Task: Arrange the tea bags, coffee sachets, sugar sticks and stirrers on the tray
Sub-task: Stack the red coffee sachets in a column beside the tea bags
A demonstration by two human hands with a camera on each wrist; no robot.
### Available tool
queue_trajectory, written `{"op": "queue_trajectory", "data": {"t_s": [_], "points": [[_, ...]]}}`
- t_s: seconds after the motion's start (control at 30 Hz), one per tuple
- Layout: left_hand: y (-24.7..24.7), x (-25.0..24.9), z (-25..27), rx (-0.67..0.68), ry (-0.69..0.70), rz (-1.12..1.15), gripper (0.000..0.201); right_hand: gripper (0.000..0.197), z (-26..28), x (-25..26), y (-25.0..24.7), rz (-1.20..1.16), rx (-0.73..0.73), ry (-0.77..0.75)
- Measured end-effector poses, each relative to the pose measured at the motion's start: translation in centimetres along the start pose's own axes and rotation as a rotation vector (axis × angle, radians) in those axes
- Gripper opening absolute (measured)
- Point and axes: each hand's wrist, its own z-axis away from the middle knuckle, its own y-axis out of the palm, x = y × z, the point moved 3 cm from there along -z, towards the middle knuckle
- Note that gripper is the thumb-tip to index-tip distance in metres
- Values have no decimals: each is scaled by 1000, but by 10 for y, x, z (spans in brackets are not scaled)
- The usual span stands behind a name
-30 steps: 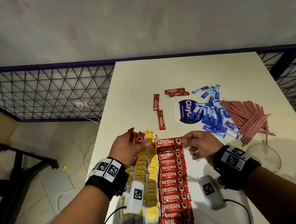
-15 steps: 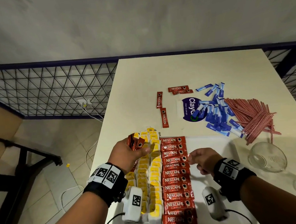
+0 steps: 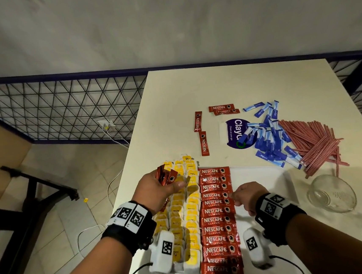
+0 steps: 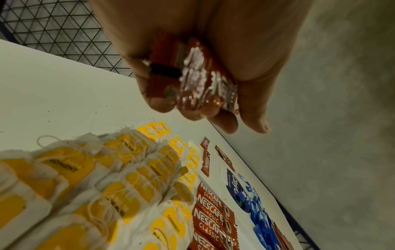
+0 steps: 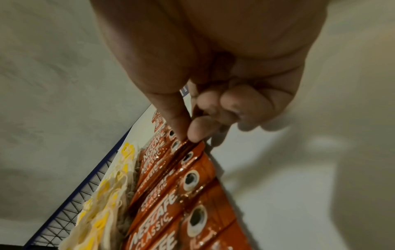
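on a white tray [image 3: 265, 173] at the near edge of a cream table [image 3: 225, 84]: three files of yellow-tagged tea bags [image 3: 183, 211] beside one overlapping column of red coffee sachets [image 3: 219, 219]. above the tea bags, left hand [image 3: 158, 188] curled round a small spare bundle of sachets [image 3: 165, 177], thumb clamped over the top, ends poking out past the fingers; in the left wrist view, same bundle [image 4: 192, 81] fanned loosely in the grip. at the column's right edge, right hand [image 3: 246, 195] with thumb and forefinger pressed together on the sealed end of one sachet [image 5: 192, 147], remaining fingers tucked in; whether lifting or merely nudging, impossible to tell. still loose on the table beyond the tray: four stray sachets [image 3: 204, 143], a heap of blue sugar sticks [image 3: 269, 141] partly over a blue-printed packet [image 3: 234, 135], a spread of reddish stirrers [image 3: 313, 141], glassware [image 3: 331, 193] at right. sachets judged featherweight, glossy and slick, apt to slide across each other and spoil the row; best taken by the flat crimped end, lightly. tea bags judged soft and easily snagged by their strings. sugar sticks and stirrers thin and light, likely easier gathered in bunches.
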Motion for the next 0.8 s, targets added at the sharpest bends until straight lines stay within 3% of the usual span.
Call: {"op": "queue_trajectory", "data": {"t_s": [0.23,0.53,0.67,0.8], "points": [[1,1,-2,-2,23,-33,21,28,0,5,-1,140,14,-48],[4,2,-5,18,40,-64,16,50,0,2,-10,255,-30,-28],[12,-6,-2,115,90,-76,16,46,11,18,-16,-20,-109,-260],[36,-26,4,323,197,-75,28,14,43,63,-6,-291,126,-596]]}}
